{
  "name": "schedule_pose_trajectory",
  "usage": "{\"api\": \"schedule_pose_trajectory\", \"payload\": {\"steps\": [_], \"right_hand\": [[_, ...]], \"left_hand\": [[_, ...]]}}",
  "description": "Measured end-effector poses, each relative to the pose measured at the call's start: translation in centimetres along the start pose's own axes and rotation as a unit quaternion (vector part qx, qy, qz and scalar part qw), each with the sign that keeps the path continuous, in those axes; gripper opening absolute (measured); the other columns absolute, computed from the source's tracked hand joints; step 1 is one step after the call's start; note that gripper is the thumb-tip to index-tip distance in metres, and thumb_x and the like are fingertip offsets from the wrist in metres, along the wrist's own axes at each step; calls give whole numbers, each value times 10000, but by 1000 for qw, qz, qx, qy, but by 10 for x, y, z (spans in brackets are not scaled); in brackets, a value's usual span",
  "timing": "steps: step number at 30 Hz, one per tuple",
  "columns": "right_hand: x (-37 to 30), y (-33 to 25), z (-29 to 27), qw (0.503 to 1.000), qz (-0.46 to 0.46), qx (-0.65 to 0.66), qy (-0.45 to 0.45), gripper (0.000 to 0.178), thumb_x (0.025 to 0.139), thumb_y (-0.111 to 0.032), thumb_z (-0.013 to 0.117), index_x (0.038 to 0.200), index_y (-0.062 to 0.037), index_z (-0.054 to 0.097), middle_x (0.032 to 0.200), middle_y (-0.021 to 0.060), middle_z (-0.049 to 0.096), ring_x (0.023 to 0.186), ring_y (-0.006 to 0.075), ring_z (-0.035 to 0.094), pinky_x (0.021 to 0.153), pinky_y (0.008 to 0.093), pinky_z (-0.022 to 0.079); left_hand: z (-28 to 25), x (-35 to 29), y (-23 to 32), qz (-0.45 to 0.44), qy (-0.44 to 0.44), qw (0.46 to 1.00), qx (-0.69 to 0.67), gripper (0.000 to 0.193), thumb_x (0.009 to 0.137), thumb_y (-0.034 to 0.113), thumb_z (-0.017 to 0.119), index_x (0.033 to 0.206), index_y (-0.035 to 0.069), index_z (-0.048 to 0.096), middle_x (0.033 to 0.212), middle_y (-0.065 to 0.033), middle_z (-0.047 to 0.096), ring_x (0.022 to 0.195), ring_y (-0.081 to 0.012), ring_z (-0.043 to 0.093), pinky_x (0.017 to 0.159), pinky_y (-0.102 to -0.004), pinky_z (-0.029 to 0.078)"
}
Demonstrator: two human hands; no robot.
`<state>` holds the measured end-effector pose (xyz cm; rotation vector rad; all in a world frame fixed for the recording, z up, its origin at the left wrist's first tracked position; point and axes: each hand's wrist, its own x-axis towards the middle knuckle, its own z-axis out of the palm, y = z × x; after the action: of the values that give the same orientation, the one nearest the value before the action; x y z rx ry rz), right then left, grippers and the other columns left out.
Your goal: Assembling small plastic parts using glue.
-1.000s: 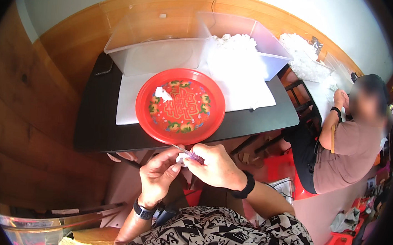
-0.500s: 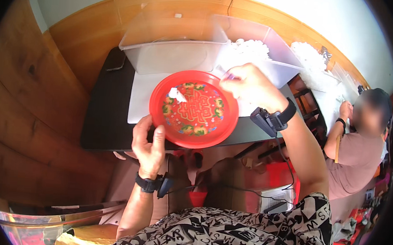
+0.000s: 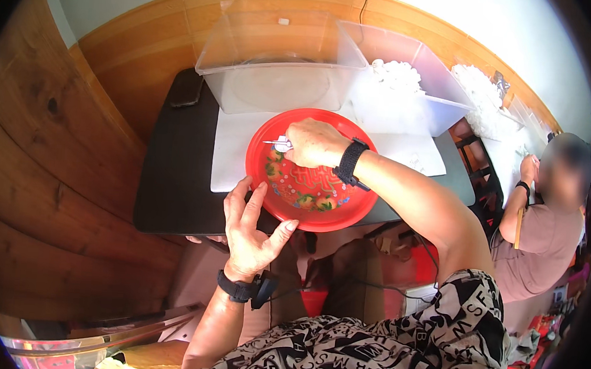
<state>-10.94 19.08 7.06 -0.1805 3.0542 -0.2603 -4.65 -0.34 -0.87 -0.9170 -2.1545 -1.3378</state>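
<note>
A round red tray (image 3: 337,218) with a flowery pattern on its bottom lies near the table's front edge. My right hand (image 3: 317,143) reaches over it with closed fingers, gripping a thin, pointed, metallic-looking tool (image 3: 269,141). Against the tool and my fingertips is a small white piece (image 3: 282,145), partly hidden; whether the hand holds it too, I cannot tell. My left hand (image 3: 249,233) is open at the tray's near left rim, thumb and fingers spread. Its fingertips are at or just short of the rim.
Behind the tray stands a clear plastic bin (image 3: 275,87). Another bin (image 3: 444,109) to its right holds white pieces. A white sheet (image 3: 229,152) lies under the tray on the black table (image 3: 164,196), with a dark phone-like slab (image 3: 186,88) at left. A co-worker (image 3: 542,229) sits at right.
My right hand has moved left from the tray's far right rim to the white piece. My left hand has spread its fingers. The whole view has shifted slightly.
</note>
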Motion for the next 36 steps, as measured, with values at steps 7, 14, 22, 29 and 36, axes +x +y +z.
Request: {"api": "schedule_pose_trajectory", "payload": {"steps": [7, 14, 22, 29, 36], "right_hand": [[-20, -5, -7, 998, 21, 56, 22, 138, 724, -86, 599, 667, 39, 615, 634, 226, 585, 643, 358, 613, 559, 434, 474], [-136, -24, -15, 968, -32, 171, 182, 163, 775, -156, 620, 707, -20, 559, 589, 178, 557, 562, 365, 578, 505, 428, 450], [-230, -45, 38, 933, -6, 178, 312, 176, 716, -75, 697, 831, -20, 576, 684, 117, 584, 586, 298, 602, 492, 359, 479], [-237, -63, 94, 963, -19, 112, 244, 287, 715, -137, 672, 960, -39, 558, 677, 98, 585, 548, 262, 593, 459, 360, 464], [-252, -74, 108, 954, 4, 173, 243, 302, 747, -130, 643, 1014, -39, 536, 722, 112, 586, 579, 291, 596, 482, 389, 471]], "left_hand": [[-1, 1, -1, -12, -6, 1000, 16, 775, 619, 434, 803, 1180, -30, 538, 1245, -214, 480, 1099, -355, 467, 913, -442, 412], [3, -3, -4, 2, -3, 999, 45, 801, 611, 459, 800, 1185, -31, 532, 1254, -215, 474, 1107, -354, 460, 929, -447, 395], [2, -62, 32, -79, 19, 978, -190, 298, 816, 48, 643, 1088, -48, 569, 962, -132, 629, 827, -199, 587, 764, -284, 471], [14, -101, 76, -341, -126, 742, -563, 298, 881, 53, 589, 1158, -48, 550, 1049, -113, 628, 897, -147, 591, 804, -269, 491], [15, -106, 72, -376, -164, 710, -572, 287, 822, -16, 625, 1100, -64, 571, 1016, -112, 630, 887, -161, 597, 818, -286, 486]]}}
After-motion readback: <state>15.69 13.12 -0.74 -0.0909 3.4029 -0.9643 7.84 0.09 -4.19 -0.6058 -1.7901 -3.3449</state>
